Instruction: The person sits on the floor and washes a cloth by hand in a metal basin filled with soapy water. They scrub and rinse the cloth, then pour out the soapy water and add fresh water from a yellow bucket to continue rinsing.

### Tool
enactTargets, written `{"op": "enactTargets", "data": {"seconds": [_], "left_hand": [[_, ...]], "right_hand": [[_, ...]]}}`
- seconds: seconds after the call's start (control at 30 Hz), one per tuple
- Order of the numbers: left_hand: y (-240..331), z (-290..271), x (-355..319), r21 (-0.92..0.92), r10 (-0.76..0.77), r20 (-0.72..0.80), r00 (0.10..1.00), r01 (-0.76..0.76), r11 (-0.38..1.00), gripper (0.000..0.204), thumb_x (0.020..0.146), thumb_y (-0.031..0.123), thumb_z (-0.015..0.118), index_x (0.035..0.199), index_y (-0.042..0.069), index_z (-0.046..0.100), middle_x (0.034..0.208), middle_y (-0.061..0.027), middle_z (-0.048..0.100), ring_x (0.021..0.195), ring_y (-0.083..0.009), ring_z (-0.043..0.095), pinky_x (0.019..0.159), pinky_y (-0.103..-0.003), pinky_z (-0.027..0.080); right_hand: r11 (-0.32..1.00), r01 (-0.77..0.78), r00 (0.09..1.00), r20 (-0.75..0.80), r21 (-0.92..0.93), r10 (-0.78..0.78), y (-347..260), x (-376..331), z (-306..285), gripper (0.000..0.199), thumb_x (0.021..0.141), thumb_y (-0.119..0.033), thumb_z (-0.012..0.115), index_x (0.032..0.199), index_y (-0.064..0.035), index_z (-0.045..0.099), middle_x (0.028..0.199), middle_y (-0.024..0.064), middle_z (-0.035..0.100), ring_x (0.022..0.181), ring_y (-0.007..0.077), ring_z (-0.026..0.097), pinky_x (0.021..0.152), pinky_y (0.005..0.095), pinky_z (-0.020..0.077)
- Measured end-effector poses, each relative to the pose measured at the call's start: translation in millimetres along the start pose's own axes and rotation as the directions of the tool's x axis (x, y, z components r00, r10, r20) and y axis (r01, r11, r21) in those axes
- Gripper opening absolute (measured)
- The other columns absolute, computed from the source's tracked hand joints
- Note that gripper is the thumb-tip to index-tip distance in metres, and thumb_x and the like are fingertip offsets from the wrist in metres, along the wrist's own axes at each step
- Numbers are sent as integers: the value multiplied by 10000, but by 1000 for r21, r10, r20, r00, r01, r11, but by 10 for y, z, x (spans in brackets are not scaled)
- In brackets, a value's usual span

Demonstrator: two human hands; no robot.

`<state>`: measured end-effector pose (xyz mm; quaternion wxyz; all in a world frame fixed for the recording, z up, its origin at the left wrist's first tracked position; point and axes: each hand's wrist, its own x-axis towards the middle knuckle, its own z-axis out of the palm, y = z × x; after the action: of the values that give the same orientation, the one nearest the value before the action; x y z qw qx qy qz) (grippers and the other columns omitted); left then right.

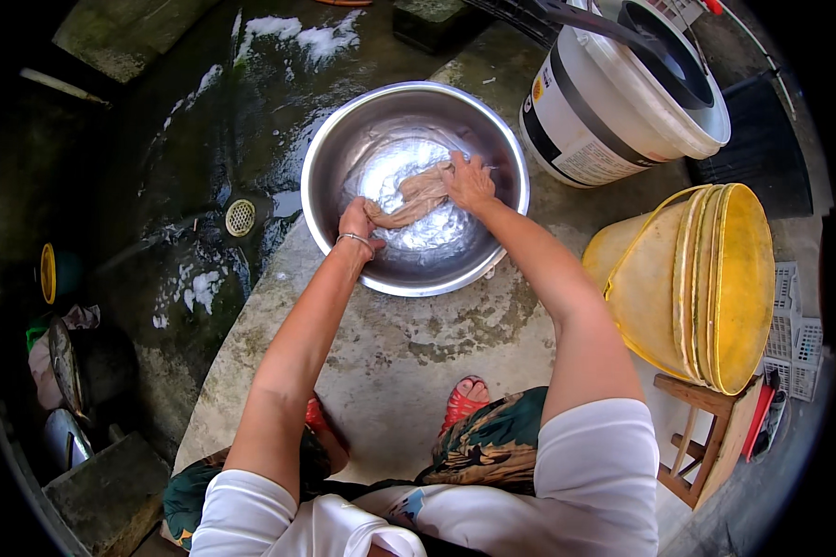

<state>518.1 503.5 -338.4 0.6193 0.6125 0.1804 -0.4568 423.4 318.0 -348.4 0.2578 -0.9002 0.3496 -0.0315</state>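
A wide stainless steel basin stands on the concrete in front of me, with a shiny wet bottom. Inside it a tan wrung cloth stretches between my two hands. My left hand, with a bracelet at the wrist, is closed round the cloth's left end, near the basin's left wall. On the other side, my right hand grips the right end, its fingers bent over the fabric. The cloth looks twisted and bunched in the middle.
A white bucket holding a black pan stands at the far right. Nearer lies a tilted yellow bucket by a wooden stool. To the left, the wet dark floor has a round drain and patches of foam.
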Motion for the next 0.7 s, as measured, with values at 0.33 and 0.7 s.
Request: {"op": "enactTargets", "data": {"seconds": [0.33,0.7], "left_hand": [[3,173,-190,-411,-137,295,946,255,875,472,864,489,315,1016,69,469,969,-98,532,898,-235,523,808,-360,423],[-82,382,-88,-261,133,310,941,-50,964,491,858,464,389,1159,77,401,1129,-113,474,1057,-255,467,877,-445,379]], "right_hand": [[692,478,878,-263,542,-400,-1215,-910,-26,279,791,-279,482,660,-41,548,726,174,563,711,332,504,684,408,374],[967,179,970,-134,-180,-204,-351,128,-72,311,838,-355,432,926,-69,518,901,200,531,727,363,554,657,446,456]]}}
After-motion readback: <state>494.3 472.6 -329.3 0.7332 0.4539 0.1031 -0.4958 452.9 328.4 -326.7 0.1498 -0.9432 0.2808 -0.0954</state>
